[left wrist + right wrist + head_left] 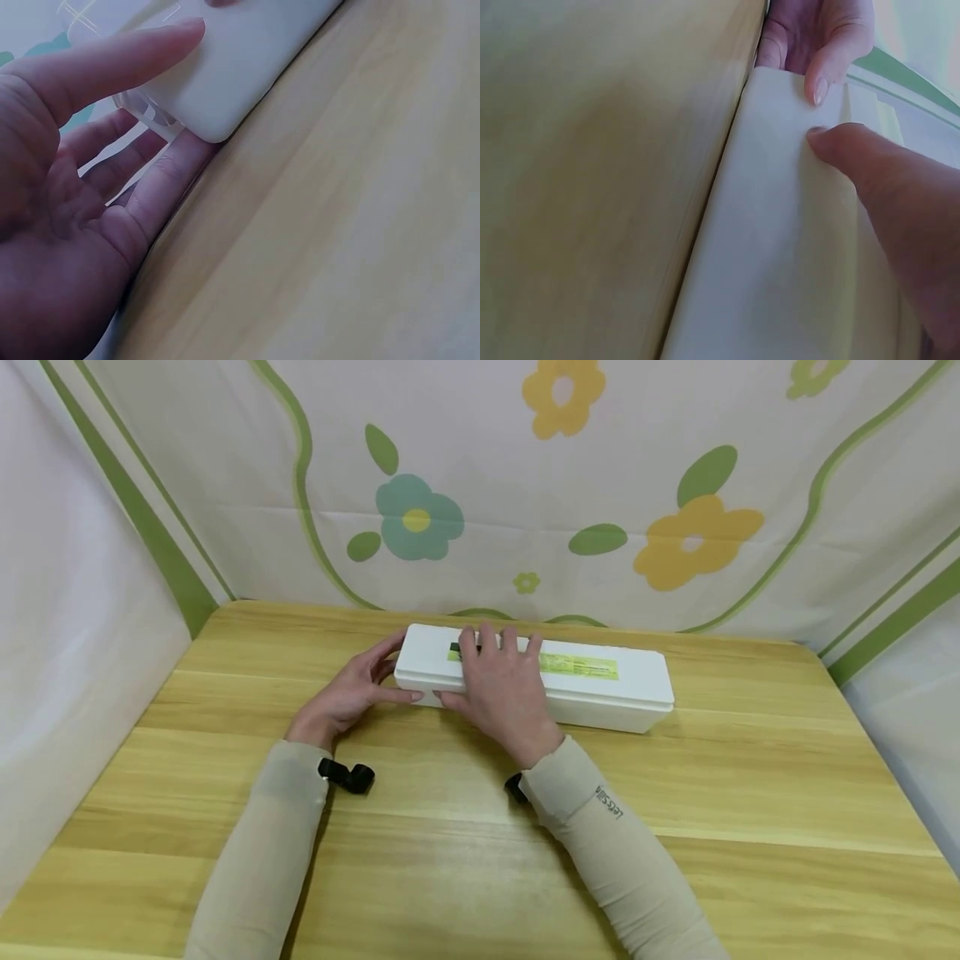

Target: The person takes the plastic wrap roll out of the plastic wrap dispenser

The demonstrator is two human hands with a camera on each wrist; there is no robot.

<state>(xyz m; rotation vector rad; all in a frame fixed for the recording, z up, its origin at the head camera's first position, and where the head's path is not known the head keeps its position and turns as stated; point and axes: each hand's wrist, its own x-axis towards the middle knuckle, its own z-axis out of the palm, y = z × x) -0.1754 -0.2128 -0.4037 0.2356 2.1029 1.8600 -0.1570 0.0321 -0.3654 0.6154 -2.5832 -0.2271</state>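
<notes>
A long white box (637, 678) with a stepped lid lies near the far side of the table, a yellow-green label (581, 666) along its top. At its left end, my left hand (347, 695) grips the box, thumb on the front face and fingers around the end. My right hand (506, 697) holds it from above, left of the middle, fingers spread over the lid and covering part of the label. In the right wrist view, the right thumb (862, 154) presses the white front face close to the left thumb (836, 64). The box's contents are hidden.
The wooden table (442, 852) extends on all sides of the box. Just behind its far edge hangs a white curtain (487, 468) with flowers and green lines. Black wrist mounts (352, 777) sit at both cuffs.
</notes>
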